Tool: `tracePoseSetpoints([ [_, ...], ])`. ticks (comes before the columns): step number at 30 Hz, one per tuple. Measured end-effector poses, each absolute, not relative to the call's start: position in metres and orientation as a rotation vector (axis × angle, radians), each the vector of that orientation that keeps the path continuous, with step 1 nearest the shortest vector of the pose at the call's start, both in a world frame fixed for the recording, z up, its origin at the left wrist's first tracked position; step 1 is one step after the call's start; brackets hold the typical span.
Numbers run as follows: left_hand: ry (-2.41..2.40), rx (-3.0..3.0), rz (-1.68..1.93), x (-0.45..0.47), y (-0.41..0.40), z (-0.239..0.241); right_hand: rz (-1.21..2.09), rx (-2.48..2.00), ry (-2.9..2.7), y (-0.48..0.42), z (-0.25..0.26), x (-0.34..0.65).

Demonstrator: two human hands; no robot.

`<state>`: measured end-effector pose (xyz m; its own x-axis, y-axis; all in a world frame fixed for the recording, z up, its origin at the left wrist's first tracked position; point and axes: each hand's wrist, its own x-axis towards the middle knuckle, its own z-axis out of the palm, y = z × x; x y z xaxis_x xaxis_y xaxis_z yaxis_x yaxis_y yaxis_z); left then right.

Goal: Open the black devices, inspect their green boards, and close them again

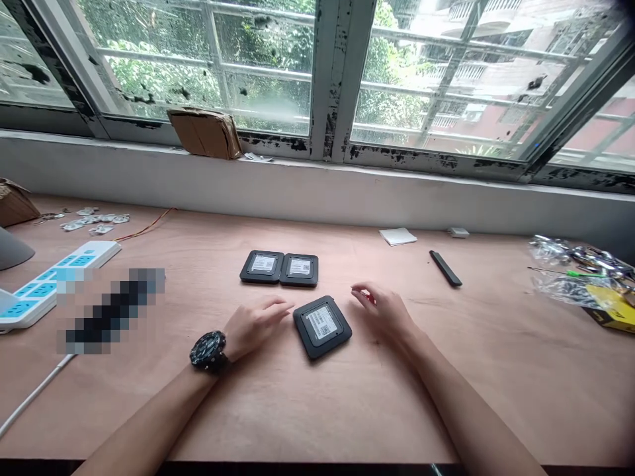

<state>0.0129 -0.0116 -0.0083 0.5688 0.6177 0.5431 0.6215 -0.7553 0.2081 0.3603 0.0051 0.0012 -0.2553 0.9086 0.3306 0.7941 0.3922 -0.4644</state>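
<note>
A black square device [321, 325] with a white label lies turned at an angle on the wooden table [307, 403]. My left hand [253, 324], with a black watch [208, 350] on its wrist, rests flat beside the device, fingers stretched toward its left edge. My right hand [384, 314] hovers just right of the device with curled fingers, and a small red thing shows between thumb and fingertips. Two more black devices [262, 266] [299, 268] lie side by side behind.
A white and blue power strip [49, 284] and a blurred dark item [109, 311] lie at left. A black bar [445, 268], a white pad [397, 236], plastic bags [570, 264] and a yellow box [615, 307] lie at right. A cardboard piece [206, 132] sits on the sill.
</note>
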Motion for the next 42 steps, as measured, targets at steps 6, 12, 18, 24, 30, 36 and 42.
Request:
tracePoseSetpoints([
  [6, -1.135, -2.82, -0.998, 0.029, -0.023, -0.008, 0.32, -1.331, -2.352, -0.006, 0.007, 0.352],
  [12, -1.064, -3.039, -0.673, 0.048, -0.029, -0.011, 0.312, -1.342, -2.312, -0.003, 0.002, 0.355],
  [18, -0.889, -3.167, -0.551, 0.042, -0.021, 0.0, 0.3, -1.409, -2.242, 0.005, -0.001, 0.368],
  [24, -0.973, -2.895, -0.568, 0.023, 0.023, 0.0, 0.286, -1.418, -2.216, 0.008, -0.002, 0.371],
  [30, -1.259, -2.714, -0.451, 0.007, 0.083, -0.011, 0.231, -1.386, -2.191, 0.008, -0.003, 0.369],
  [36, -1.401, -2.722, -0.433, 0.013, 0.099, -0.023, 0.134, -1.201, -1.787, 0.001, 0.006, 0.36],
  [42, -1.358, -2.697, -0.559, 0.025, 0.084, -0.018, 0.413, -0.851, -1.426, -0.015, 0.002, 0.323],
])
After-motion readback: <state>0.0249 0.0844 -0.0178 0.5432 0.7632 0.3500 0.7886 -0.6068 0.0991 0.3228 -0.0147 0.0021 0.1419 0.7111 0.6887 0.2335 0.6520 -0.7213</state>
